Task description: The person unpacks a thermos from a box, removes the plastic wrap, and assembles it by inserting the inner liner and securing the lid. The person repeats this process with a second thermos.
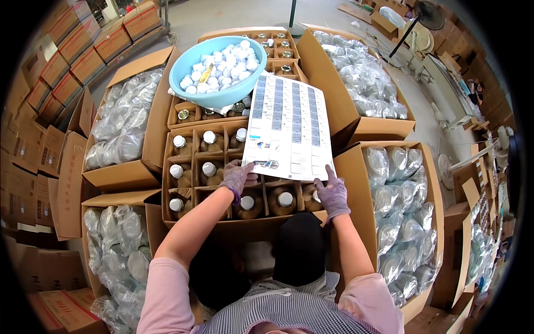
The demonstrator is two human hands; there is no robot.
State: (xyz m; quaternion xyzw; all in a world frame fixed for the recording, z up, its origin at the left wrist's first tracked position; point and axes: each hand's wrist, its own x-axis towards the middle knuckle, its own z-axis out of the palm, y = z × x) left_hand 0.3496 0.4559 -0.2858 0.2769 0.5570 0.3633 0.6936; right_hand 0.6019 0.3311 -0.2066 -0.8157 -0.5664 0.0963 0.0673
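White paper: printed sheet [292, 125] over right part of bottle carton [245, 225], long axis pointing away from body, past carton's far edge. Sheet lies ahead of both hands, equally near: left hand [238, 177] closed on near-left corner; right hand [335, 196] at near-right corner, pinch or touch, cannot tell. Shaded columns, small pictures; fine print illegible.

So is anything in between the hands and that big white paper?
Just the thin purple gloves. The left hand is at the white paper's near left corner, the right hand at its near right. Nothing else visible blocks them.
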